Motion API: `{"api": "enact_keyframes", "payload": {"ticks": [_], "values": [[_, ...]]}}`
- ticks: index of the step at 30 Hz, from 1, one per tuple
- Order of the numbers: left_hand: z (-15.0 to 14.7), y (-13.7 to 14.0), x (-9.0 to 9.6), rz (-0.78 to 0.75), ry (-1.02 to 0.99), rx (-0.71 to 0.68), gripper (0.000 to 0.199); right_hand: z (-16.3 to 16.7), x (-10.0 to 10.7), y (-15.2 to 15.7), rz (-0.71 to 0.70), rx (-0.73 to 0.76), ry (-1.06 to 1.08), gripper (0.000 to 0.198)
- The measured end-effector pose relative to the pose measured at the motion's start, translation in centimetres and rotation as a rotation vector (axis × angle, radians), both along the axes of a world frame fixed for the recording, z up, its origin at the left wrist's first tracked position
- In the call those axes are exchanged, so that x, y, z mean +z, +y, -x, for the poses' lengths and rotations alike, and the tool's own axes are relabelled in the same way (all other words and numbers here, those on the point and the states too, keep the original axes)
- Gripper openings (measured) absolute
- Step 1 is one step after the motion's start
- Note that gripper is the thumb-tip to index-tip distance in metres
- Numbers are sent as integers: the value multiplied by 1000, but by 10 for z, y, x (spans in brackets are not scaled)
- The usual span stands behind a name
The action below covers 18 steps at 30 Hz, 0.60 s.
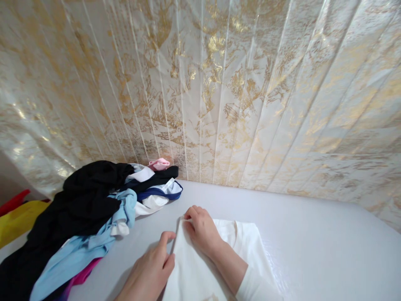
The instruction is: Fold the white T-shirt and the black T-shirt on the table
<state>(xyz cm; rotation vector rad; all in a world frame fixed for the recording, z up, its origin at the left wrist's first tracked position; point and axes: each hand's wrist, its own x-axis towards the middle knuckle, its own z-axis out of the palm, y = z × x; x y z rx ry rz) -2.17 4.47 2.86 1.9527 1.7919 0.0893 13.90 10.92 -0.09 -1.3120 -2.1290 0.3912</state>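
Note:
A white shirt (184, 274) lies on the pale table, its curved neckline showing near the far edge and a bit of tan print at the bottom of the picture. At the shirt's far left corner, my right hand (202, 232) has its fingers closed on the cloth. My left hand (153, 265) is beside the shirt's left edge, thumb and forefinger apart with a gap between them. Its other fingers are curled and partly hidden. The near part of the shirt runs out of view, and my right forearm covers some of its middle.
A heap of clothes stands to the left, with a black garment (84, 209), a light blue garment (78, 255) and a pink piece (159, 164). Yellow cloth (19, 221) lies at the far left. A gold-patterned curtain (200, 92) hangs behind the white table (328, 246).

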Motion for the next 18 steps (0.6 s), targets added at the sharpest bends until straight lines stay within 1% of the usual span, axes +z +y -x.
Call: {"api": "enact_keyframes", "payload": {"ticks": [4,7,9,11,13,15,16,18], "values": [[1,-5,-1,-22,176,-75,36,0,-6,0,-51,-21,9,23],[3,-9,-3,-84,262,-145,37,0,-3,-1,-61,-14,47,22],[4,-10,-4,-133,263,-164,39,-1,3,-2,-62,8,141,22],[4,-10,-6,-192,223,-165,39,-2,13,-5,-2,24,316,22],[2,-9,-9,-306,170,-182,37,-6,24,-11,141,41,541,20],[-1,-8,-15,-469,124,-239,32,-18,31,-20,295,61,716,20],[-2,-8,-18,-560,110,-276,31,-28,34,-26,342,57,754,20],[-6,-6,-27,-738,104,-352,38,-53,35,-38,353,0,707,21]]}}
